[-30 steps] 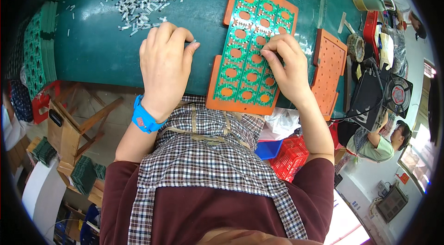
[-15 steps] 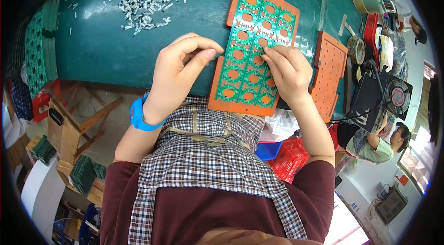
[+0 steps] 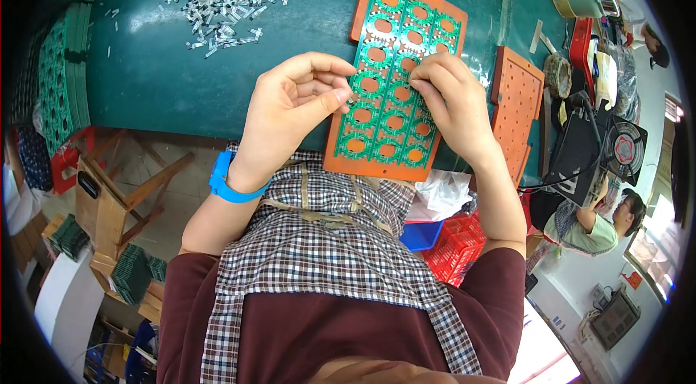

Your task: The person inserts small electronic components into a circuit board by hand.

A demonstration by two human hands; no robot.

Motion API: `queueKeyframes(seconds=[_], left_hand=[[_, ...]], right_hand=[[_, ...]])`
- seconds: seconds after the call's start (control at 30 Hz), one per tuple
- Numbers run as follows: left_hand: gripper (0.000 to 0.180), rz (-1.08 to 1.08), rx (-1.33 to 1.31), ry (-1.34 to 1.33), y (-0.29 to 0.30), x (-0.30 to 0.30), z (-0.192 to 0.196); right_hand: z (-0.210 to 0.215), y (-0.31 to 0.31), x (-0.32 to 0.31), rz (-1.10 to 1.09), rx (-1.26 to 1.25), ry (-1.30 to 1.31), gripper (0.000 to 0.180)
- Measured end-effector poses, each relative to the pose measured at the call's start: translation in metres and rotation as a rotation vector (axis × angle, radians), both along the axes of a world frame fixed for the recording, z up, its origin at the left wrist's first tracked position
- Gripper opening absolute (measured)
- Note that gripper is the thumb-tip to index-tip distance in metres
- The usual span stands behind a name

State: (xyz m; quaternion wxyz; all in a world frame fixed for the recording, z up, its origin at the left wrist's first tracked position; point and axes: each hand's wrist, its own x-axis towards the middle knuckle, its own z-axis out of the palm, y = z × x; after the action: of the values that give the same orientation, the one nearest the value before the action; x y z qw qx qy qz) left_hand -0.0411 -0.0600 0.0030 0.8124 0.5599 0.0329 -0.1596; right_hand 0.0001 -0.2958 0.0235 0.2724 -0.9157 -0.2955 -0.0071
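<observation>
A green circuit board panel (image 3: 382, 85) with rows of oval openings lies on an orange-brown tray (image 3: 371, 168) at the table's front edge. My right hand (image 3: 453, 98) is over the panel's right half, thumb and fingertips pinched together on it beside an oval opening; whatever is between them is hidden. At the panel's left edge, my left hand (image 3: 297, 101) has its fingers curled and its thumb near them. A tiny part shows at the thumb tip, too small to name. Several small clear-and-dark strip parts (image 3: 225, 11) are heaped at the far left of the table.
Another orange-brown tray (image 3: 516, 109) with small holes rests to the right, near a black fan (image 3: 625, 143). Green panels (image 3: 54, 83) are stacked at the left. A red basket (image 3: 455, 246) and blue bin (image 3: 422, 236) sit below the table edge. A person (image 3: 594, 221) sits at the right.
My left hand has shifted slightly right to the panel's edge, its other fingers curling into view. My right hand has moved slightly up and left, still pinching at the panel.
</observation>
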Motion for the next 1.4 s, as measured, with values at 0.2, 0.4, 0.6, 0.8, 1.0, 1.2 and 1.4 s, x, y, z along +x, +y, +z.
queueKeyframes(seconds=[0.2, 0.4, 0.6, 0.8, 1.0, 1.2, 1.4], left_hand=[[0.021, 0.032, -0.017, -0.032, -0.003, -0.001, 0.001], [0.022, 0.007, -0.107, 0.054, -0.005, 0.001, 0.009], [0.022, -0.094, -0.079, 0.082, -0.017, -0.003, 0.013], [0.026, -0.160, -0.192, 0.092, -0.025, -0.009, 0.014], [0.032, 0.219, 0.966, -0.543, -0.001, 0.000, 0.009], [0.016, 0.327, 1.530, -0.504, 0.054, 0.015, -0.004], [0.010, 0.299, 1.520, -0.596, 0.055, 0.020, -0.007]], right_hand=[[0.002, 0.001, -0.003, 0.013, -0.055, -0.029, 0.009], [-0.005, 0.004, -0.021, 0.063, -0.192, -0.359, 0.021], [0.010, 0.015, -0.030, 0.136, -0.099, -0.473, 0.025], [0.010, 0.019, -0.032, 0.165, 0.209, -0.252, 0.021], [0.008, 0.011, 0.005, -0.104, 0.183, 0.068, 0.003], [-0.003, 0.001, 0.015, -0.088, 0.069, 0.100, 0.004], [-0.005, 0.002, 0.015, -0.110, 0.073, 0.122, 0.004]])
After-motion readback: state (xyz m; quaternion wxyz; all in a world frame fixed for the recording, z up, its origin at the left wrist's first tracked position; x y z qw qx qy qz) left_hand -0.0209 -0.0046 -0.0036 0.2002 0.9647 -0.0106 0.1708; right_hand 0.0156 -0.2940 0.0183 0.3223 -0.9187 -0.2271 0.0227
